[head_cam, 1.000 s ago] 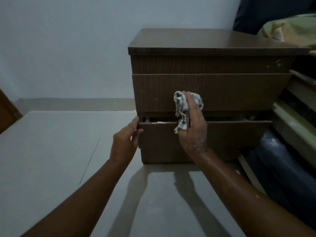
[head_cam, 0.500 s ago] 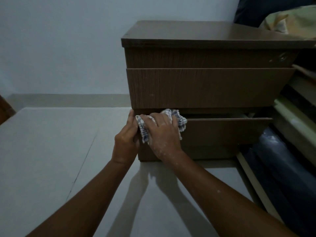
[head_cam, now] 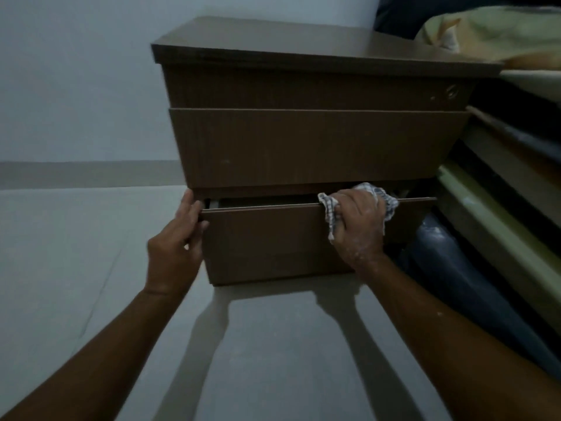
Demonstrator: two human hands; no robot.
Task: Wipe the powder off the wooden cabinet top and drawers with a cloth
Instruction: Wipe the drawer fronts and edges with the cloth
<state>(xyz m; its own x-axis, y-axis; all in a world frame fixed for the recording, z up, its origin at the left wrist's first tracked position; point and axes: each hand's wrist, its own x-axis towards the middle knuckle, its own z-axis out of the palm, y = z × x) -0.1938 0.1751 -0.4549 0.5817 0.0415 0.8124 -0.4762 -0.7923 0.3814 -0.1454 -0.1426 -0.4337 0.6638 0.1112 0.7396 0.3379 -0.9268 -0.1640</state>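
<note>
My right hand (head_cam: 359, 226) is closed around the checked cloth (head_cam: 329, 208), pressing it over the top edge of the bottom drawer (head_cam: 273, 235), toward that edge's right end. The cloth bunches under my fingers, with a corner hanging down the drawer face just left of my grip and another fold showing on the far side of my knuckles. My left hand (head_cam: 174, 238) is curled on the left end of the same drawer front, fingers hooked over its corner, steadying the drawer, which stands pulled out a little from the wooden cabinet (head_cam: 303, 86).

Judging progress: the cabinet top (head_cam: 273, 41), well above both hands, looks dark and free of powder, and so does the wide drawer face (head_cam: 303, 147) directly above my right hand, apart from a faint speck or two. The drawer edge to the left of the cloth looks clean as well. White powder clings to my right hand and wrist. What seems left is the short stretch of edge right of my grip, perhaps the bottom drawer's face, and the drawer interior, which I cannot see in this dim light.
</note>
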